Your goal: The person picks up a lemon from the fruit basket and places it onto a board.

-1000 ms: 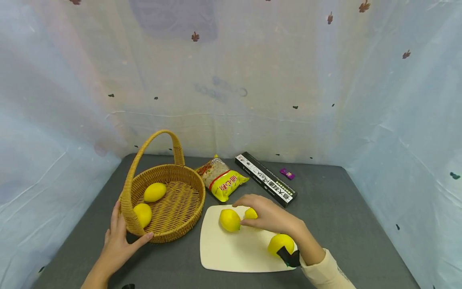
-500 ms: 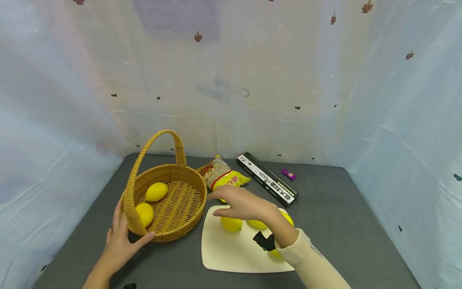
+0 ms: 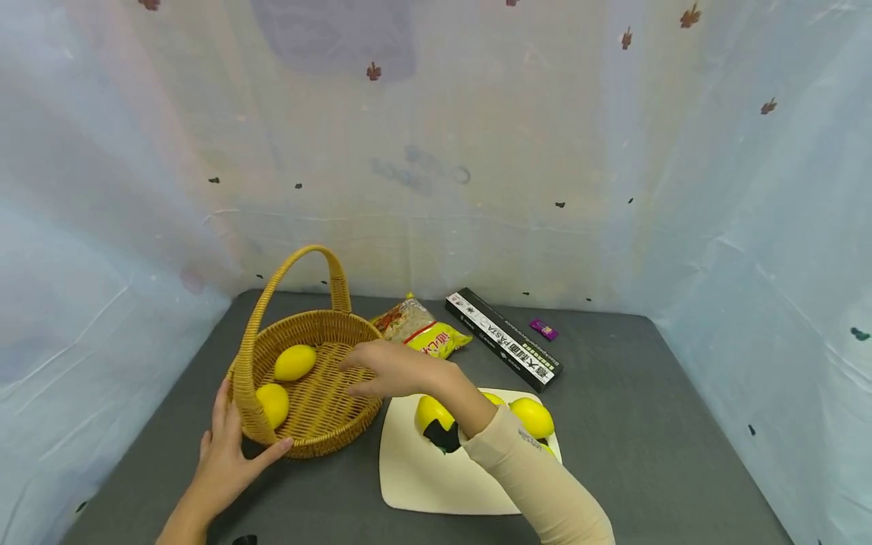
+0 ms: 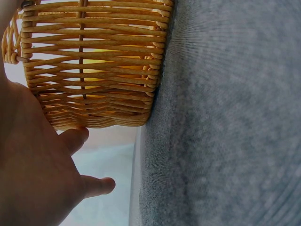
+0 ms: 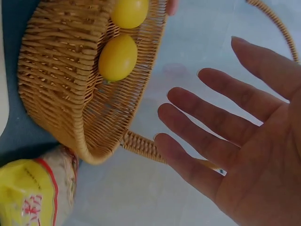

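Note:
Two yellow lemons (image 3: 295, 362) lie in a round wicker basket (image 3: 327, 443) with a tall handle. My left hand (image 3: 221, 462) rests against the basket's near left side, fingers spread along the outer wall and thumb extended along the front. In the left wrist view, two straight fingertips reach past the woven wall. My right hand (image 3: 402, 369) is over the basket's right rim, and the right wrist view shows its fingers straight and its palm bare. Several more lemons (image 3: 531, 418) sit on a cream cutting board (image 3: 436, 484), some partly hidden by the right forearm.
Behind the right hand lies a yellow noodle bag (image 3: 436, 339). A black pasta box (image 3: 504, 338) is placed diagonally to its right, with a small purple packet (image 3: 543, 329) beyond. Pale plastic sheeting (image 3: 463, 151) surrounds the grey table (image 3: 654, 424).
My right hand has moved left, from above the lemons on the board to over the basket's right rim. The left hand stays against the basket, and the lemons in it have not moved.

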{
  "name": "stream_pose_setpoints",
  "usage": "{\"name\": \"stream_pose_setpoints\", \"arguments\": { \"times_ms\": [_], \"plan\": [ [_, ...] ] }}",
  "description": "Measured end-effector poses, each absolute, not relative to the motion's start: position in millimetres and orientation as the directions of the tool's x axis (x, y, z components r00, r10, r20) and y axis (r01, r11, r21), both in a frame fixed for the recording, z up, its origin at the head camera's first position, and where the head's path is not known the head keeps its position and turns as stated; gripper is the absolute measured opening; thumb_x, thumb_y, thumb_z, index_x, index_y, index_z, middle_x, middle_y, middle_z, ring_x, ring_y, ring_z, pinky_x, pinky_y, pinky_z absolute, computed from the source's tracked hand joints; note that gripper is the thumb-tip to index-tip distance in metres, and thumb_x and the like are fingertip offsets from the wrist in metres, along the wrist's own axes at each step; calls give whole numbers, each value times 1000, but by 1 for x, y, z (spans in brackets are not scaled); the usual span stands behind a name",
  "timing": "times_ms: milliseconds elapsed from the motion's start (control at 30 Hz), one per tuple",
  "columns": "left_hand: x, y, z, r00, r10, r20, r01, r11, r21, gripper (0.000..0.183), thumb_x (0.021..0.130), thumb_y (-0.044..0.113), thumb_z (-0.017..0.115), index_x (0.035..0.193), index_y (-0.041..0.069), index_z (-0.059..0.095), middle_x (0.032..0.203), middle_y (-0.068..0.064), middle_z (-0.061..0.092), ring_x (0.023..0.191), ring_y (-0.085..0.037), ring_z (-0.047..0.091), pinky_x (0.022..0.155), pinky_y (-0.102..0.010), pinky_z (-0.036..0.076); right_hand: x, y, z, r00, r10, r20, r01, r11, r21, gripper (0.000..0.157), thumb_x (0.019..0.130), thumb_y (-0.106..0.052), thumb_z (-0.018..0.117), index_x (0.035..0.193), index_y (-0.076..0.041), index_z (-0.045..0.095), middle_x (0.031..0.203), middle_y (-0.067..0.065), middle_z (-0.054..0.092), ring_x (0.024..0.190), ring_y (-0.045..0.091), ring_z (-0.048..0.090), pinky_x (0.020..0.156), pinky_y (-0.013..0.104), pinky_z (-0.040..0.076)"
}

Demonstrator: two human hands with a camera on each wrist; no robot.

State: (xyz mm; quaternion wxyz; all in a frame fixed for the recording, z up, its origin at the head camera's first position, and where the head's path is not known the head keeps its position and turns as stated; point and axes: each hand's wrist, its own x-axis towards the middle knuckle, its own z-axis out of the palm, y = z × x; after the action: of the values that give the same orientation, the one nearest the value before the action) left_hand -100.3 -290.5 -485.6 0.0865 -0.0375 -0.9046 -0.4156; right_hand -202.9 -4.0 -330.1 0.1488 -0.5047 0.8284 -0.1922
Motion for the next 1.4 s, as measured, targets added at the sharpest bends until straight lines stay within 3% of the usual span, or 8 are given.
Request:
{"name": "stream_pose_setpoints", "arguments": {
  "times_ms": [300, 600, 833, 1033, 1133, 1233, 1300, 1400],
  "plan": [
    [-100, -288, -486, -982, -1, 189, 140, 663, 735, 112, 88, 33, 77, 160, 35, -8, 161, -2, -29, 141, -62, 1, 85, -90, 1, -231, -49, -333, -472, -874, -114, -738, 463, -491, 40, 102, -25, 61, 137, -6, 60, 137, 6, 61, 126, 15, 56, 100, 18, 42],
    [-98, -291, -485, -984, -16, 176, 120, 672, 731, 111, 89, 34, 76, 159, 36, -9, 161, -3, -30, 141, -62, -2, 85, -90, -1, -241, -95, -336, -525, -835, -162, -721, 538, -437, 37, 102, -26, 60, 134, -8, 63, 132, 4, 63, 116, 12, 60, 89, 17, 46],
    [-100, -290, -485, -984, -5, 177, 129, 666, 735, 110, 89, 34, 76, 159, 37, -8, 161, -2, -29, 142, -61, 0, 85, -90, 1, -251, -111, -351, -595, -795, -118, -693, 582, -426, 31, 103, -28, 58, 128, -13, 66, 121, -3, 65, 105, 6, 60, 83, 16, 46],
    [-99, -291, -486, -982, -11, 189, 134, 668, 732, 111, 88, 33, 77, 160, 35, -8, 161, -1, -29, 141, -62, 1, 85, -90, 0, -258, -121, -368, -730, -676, 103, -667, 671, -325, 20, 105, -29, 53, 109, -20, 70, 90, -11, 64, 68, 0, 52, 58, 15, 40],
    [-98, -292, -486, -981, -16, 195, 135, 667, 733, 112, 88, 32, 78, 159, 36, -8, 161, 0, -29, 141, -62, 2, 85, -90, 1, -259, -126, -376, -756, -602, 256, -652, 726, -218, 20, 105, -29, 52, 92, -22, 65, 71, -10, 55, 55, 3, 43, 48, 17, 32],
    [-98, -290, -486, -982, -19, 188, 128, 668, 733, 114, 87, 33, 78, 159, 36, -9, 161, -1, -28, 140, -63, 4, 85, -90, 2, -261, -132, -381, -768, -561, 308, -621, 770, -146, 25, 105, -30, 52, 82, -22, 59, 63, -9, 48, 50, 5, 37, 45, 18, 27],
    [-98, -290, -486, -982, -22, 185, 123, 669, 733, 114, 86, 33, 79, 159, 36, -9, 161, -1, -28, 141, -63, 3, 86, -90, 1, -262, -135, -381, -781, -571, 254, -613, 779, -131, 22, 105, -32, 53, 88, -23, 64, 68, -9, 55, 53, 4, 43, 47, 18, 32],
    [-98, -289, -487, -981, -23, 190, 126, 668, 733, 114, 86, 33, 79, 159, 37, -9, 161, 1, -29, 141, -62, 3, 86, -90, 1, -262, -140, -382, -785, -615, 68, -617, 771, -158, 23, 103, -35, 55, 118, -23, 69, 103, -10, 69, 82, 4, 62, 73, 21, 49]
  ]
}}
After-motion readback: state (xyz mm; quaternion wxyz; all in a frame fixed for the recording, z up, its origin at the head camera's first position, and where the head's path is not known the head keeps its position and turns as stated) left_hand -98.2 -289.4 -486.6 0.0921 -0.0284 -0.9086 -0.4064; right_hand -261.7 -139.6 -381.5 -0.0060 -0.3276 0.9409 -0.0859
